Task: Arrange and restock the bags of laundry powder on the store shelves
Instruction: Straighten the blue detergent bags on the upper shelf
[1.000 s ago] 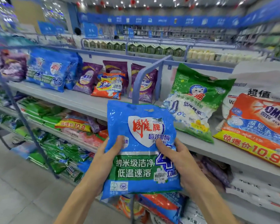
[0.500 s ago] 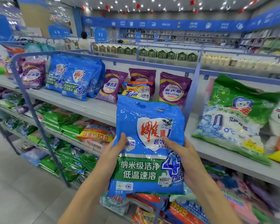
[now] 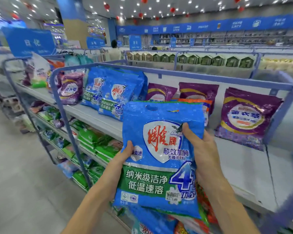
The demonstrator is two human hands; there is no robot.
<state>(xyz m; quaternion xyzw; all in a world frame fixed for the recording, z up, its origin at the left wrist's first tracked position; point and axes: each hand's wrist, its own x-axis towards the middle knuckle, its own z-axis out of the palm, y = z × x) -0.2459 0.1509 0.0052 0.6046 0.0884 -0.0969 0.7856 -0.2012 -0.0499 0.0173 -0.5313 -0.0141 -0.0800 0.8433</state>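
I hold a blue bag of laundry powder [image 3: 159, 154] upright in front of me, its red and white label facing me. My left hand [image 3: 123, 155] grips its left edge, thumb on the front. My right hand [image 3: 200, 149] grips its right edge, thumb across the label. Behind it, on the grey top shelf [image 3: 98, 117], stand matching blue bags [image 3: 112, 95] to the left and purple bags [image 3: 247, 115] to the right. An orange bag [image 3: 205, 105] is mostly hidden behind the held one.
Blue tube dividers [image 3: 63, 108] rise from the shelf front. Lower shelves hold green bags [image 3: 95, 141] and mixed packs. The tiled aisle floor [image 3: 24, 183] lies to my left. A person [image 3: 114, 51] stands far back among other shelving.
My view has swung left along the shelf, so the green and orange bags on the right left the frame. The held bag sits a little higher and nearer the blue bags.
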